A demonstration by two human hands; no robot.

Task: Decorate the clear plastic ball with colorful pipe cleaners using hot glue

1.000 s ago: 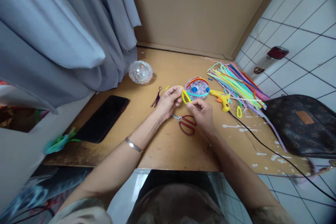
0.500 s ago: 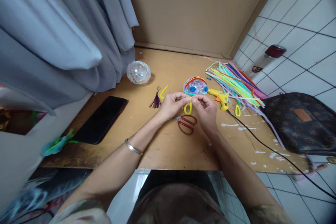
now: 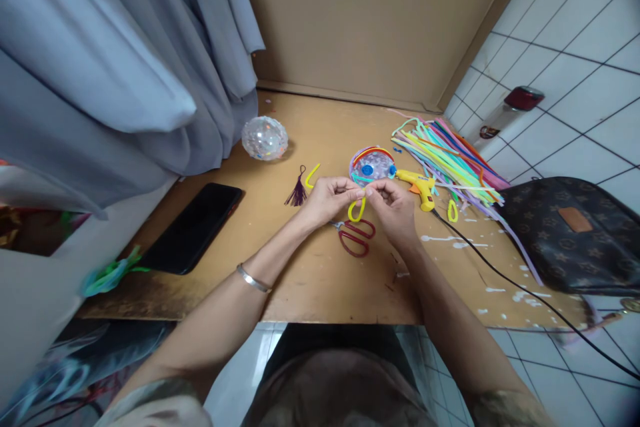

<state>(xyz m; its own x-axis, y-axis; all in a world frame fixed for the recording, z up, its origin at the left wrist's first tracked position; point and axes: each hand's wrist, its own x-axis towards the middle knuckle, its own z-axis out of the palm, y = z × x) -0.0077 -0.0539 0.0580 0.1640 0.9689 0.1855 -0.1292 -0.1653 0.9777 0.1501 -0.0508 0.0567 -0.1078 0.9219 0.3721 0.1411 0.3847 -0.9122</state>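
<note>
Between my fingertips hangs a yellow pipe cleaner (image 3: pixel 357 211) bent into a loop. My left hand (image 3: pixel 331 200) pinches it from the left, and my right hand (image 3: pixel 393 205) pinches the top of the same loop from the right. Just below lie red-handled scissors (image 3: pixel 356 238), their blades partly hidden by my left hand. Beyond my fingers sits a decorated clear ball (image 3: pixel 374 163) with blue spots and rainbow strips. To its right is a yellow glue gun (image 3: pixel 420 188). A dark tassel (image 3: pixel 297 189) and a short yellow piece (image 3: pixel 311 177) lie left of my hands.
A bundle of coloured pipe cleaners (image 3: pixel 447 157) lies at the right, near a brown bag (image 3: pixel 575 233). Another yellow loop (image 3: pixel 453 211) rests by the glue gun's cord (image 3: pixel 490 263). At the left are a black phone (image 3: pixel 195 230) and a clear ball (image 3: pixel 265 138).
The yellow loop has tilted slightly and its top has been drawn in between my fingertips. Both hands stay in nearly the same place.
</note>
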